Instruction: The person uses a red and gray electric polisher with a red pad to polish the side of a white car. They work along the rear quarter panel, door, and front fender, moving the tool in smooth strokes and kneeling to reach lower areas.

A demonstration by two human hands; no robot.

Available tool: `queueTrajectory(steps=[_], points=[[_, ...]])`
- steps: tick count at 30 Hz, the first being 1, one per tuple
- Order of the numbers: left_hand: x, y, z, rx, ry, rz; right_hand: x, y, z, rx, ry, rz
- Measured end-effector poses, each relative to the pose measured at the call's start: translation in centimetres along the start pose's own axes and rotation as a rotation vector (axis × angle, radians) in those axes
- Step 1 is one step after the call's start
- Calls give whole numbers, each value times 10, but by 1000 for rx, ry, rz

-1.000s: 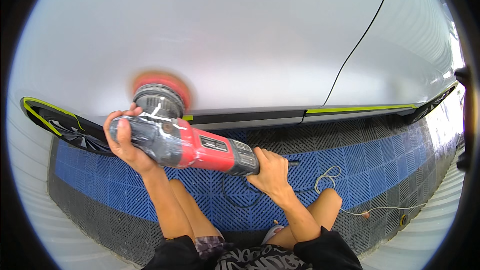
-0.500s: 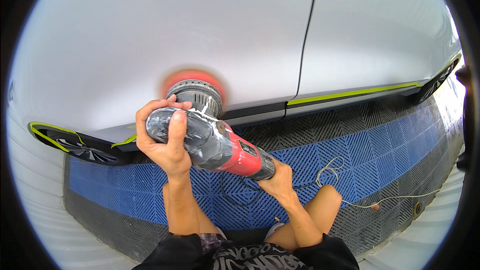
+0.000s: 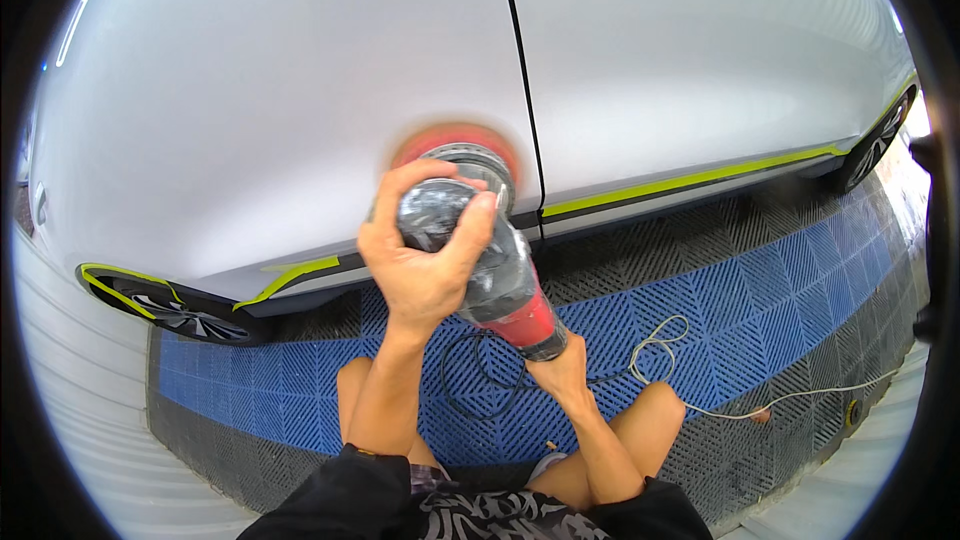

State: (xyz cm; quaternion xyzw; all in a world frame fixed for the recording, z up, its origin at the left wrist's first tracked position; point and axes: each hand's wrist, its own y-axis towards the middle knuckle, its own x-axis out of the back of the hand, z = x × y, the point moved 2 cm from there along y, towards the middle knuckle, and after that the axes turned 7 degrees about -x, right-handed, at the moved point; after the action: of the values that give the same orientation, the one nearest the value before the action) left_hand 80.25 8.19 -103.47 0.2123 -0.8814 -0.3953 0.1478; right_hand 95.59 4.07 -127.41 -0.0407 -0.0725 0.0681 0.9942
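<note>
Both my hands grip a red and black car polisher (image 3: 520,305) smeared with white residue. My left hand (image 3: 425,260) is wrapped around its dark head, with thumb and fingers on either side. At the rear end of the body, my right hand (image 3: 562,372) closes around the handle. The polisher's red pad (image 3: 412,147) looks blurred and lies against the lower part of a silver-white car door (image 3: 300,120), just left of the dark door gap (image 3: 527,90). My left hand and the polisher's head hide part of the pad.
Yellow-green masking tape (image 3: 690,180) lines the sill and the arch by the left wheel (image 3: 190,320). Another wheel (image 3: 880,150) stands far right. A dark cable (image 3: 460,405) and a pale cord (image 3: 790,398) lie on blue and black grid tiles (image 3: 290,385). My bent knees are close below.
The polisher and my left hand have moved right along the door, close to the gap. The tool now points more steeply up and away. The view has shifted, bringing the gap further left.
</note>
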Motion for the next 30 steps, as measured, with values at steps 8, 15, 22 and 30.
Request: queueTrajectory(steps=[8,15,22,30], points=[[-60,10,-2,-156,63,191,13,-4,-9,-116,52,-87],[-41,21,-10,-118,41,118,-2,-2,3,-53,65,-62],[73,11,-8,24,67,-78,-53,-6,26,91,-68,63],[182,6,11,-202,7,-357,-89,16,76,408,-302,2]])
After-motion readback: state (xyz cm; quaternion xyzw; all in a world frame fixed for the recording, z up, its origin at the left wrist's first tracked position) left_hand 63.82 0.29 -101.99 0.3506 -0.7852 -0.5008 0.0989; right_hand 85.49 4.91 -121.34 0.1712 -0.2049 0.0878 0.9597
